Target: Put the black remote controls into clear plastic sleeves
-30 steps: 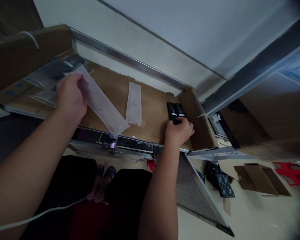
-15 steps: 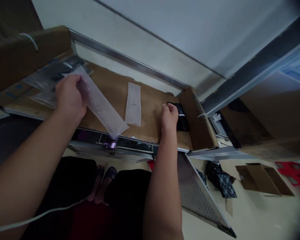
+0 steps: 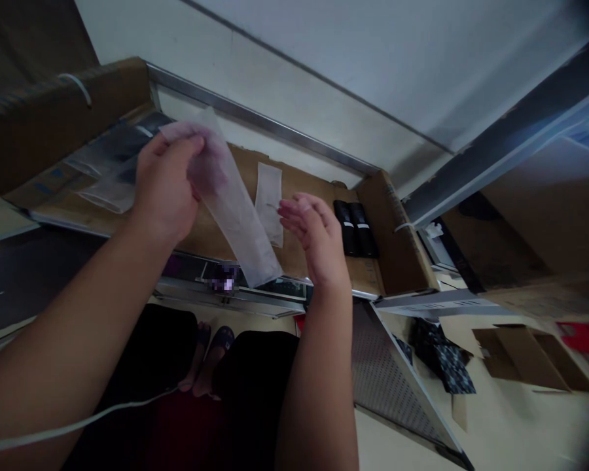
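My left hand (image 3: 169, 180) pinches the top of a long translucent plastic bag (image 3: 235, 209), lifted off the cardboard-lined bench (image 3: 304, 196) and hanging slantwise toward the bench's front edge. My right hand (image 3: 314, 239) is raised beside the bag's lower part, fingers stretched and apart, holding nothing. Just to its right, two black oblong items (image 3: 356, 226) lie side by side on the cardboard. A second translucent bag (image 3: 269, 199) lies flat behind the held one.
A heap of clear bags (image 3: 108, 167) lies at the left by a cardboard wall (image 3: 53, 118). A cardboard flap (image 3: 397, 235) closes the bench's right end. Below are my legs, a white cable (image 3: 78, 422), a perforated metal panel (image 3: 387, 373) and cardboard scraps (image 3: 520, 350).
My left hand has lifted the long bag off the bench. My right hand has let go of the black items and moved left toward the bag, opening.
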Demonstrator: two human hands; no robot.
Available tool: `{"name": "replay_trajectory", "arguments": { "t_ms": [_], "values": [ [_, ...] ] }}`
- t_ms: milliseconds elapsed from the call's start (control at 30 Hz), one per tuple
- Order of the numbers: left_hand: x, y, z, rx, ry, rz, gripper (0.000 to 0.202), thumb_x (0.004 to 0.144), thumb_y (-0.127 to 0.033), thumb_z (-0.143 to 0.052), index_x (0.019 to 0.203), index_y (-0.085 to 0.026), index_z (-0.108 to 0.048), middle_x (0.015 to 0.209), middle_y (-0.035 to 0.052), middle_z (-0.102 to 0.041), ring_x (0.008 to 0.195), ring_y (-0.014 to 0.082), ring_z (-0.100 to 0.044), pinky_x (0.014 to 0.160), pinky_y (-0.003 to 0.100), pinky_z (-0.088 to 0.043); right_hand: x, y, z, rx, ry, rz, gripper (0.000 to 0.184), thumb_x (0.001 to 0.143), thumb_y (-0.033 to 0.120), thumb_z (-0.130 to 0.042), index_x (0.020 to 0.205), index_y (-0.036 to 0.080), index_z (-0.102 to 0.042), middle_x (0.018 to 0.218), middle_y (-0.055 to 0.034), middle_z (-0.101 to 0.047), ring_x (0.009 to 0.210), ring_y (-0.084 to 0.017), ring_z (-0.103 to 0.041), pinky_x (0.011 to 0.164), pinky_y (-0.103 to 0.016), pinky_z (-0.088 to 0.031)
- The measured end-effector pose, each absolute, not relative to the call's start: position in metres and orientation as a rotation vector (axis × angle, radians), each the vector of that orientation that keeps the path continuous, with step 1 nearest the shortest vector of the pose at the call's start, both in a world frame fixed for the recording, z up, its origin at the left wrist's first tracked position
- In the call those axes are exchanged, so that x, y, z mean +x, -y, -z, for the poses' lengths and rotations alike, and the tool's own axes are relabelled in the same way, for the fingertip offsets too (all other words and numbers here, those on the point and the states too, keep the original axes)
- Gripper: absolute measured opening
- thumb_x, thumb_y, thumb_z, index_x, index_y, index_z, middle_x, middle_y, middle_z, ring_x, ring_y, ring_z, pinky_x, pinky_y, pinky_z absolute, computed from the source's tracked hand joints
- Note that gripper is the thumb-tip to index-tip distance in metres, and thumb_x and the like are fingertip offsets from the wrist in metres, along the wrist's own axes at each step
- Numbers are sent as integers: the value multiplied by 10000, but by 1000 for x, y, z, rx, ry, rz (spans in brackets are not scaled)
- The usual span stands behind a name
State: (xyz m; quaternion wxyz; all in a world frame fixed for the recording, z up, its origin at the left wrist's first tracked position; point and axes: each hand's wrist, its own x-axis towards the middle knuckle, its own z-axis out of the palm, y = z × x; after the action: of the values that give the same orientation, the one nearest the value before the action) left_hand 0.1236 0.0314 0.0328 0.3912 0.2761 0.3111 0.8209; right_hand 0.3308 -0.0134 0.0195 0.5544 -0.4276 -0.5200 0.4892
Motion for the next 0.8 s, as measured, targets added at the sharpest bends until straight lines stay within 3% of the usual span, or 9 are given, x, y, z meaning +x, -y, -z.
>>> {"name": "replay_trajectory", "arguments": {
  "t_ms": [100, 167, 333, 500, 667, 800],
  "values": [
    [138, -14, -48, 919, -822, -2041, 296, 799, 51, -614, 729, -208, -739, 765, -13, -682, 705, 113, -631, 629, 209, -523, 318, 21, -25, -986, 1401, -1350, 404, 778, 546, -831, 1013, 243, -702, 920, -15, -726, 848, -151, -668, 759, -280, -554],
    [141, -6, -53, 969, -880, -1975, 273, 804, 26, -653, 746, -225, -742, 771, -1, -686, 669, 139, -634, 554, 231, -518, 316, 23, -24, -987, 1473, -1444, 366, 765, 532, -849, 899, 221, -710, 810, 9, -683, 721, -119, -605, 651, -242, -503],
    [124, -2, -56, 1117, -1079, -1812, 97, 842, -143, -738, 763, -197, -755, 745, 19, -692, 538, 120, -573, 410, 211, -392, 332, 25, -23, -1071, 1536, -1477, 346, 796, 504, -841, 794, 194, -687, 695, 37, -589, 587, -86, -471, 519, -221, -364],
    [107, 1, -54, 1731, -1447, -1568, 363, 907, -486, -735, 743, -166, -783, 549, -14, -598, 480, 109, -501, 502, 245, -407, 349, 30, -29, -1089, 1667, -1450, 324, 858, 487, -797, 796, 189, -686, 675, 44, -532, 577, -80, -419, 519, -227, -319],
    [109, 4, -51, 1867, -1671, -1582, 391, 923, -479, -704, 691, -168, -744, 536, -30, -541, 501, 112, -456, 623, 277, -443, 353, 29, -28, -1108, 1687, -1336, 323, 861, 503, -791, 835, 190, -716, 701, 37, -551, 603, -85, -409, 531, -230, -312],
    [107, -2, -47, 1701, -1687, -1510, 464, 895, -453, -757, 530, -185, -658, 452, -25, -391, 528, 143, -437, 662, 294, -426, 356, 28, -25, -1142, 1675, -1251, 312, 883, 507, -761, 868, 196, -741, 709, 32, -575, 620, -93, -428, 546, -228, -326]
  ]
}}
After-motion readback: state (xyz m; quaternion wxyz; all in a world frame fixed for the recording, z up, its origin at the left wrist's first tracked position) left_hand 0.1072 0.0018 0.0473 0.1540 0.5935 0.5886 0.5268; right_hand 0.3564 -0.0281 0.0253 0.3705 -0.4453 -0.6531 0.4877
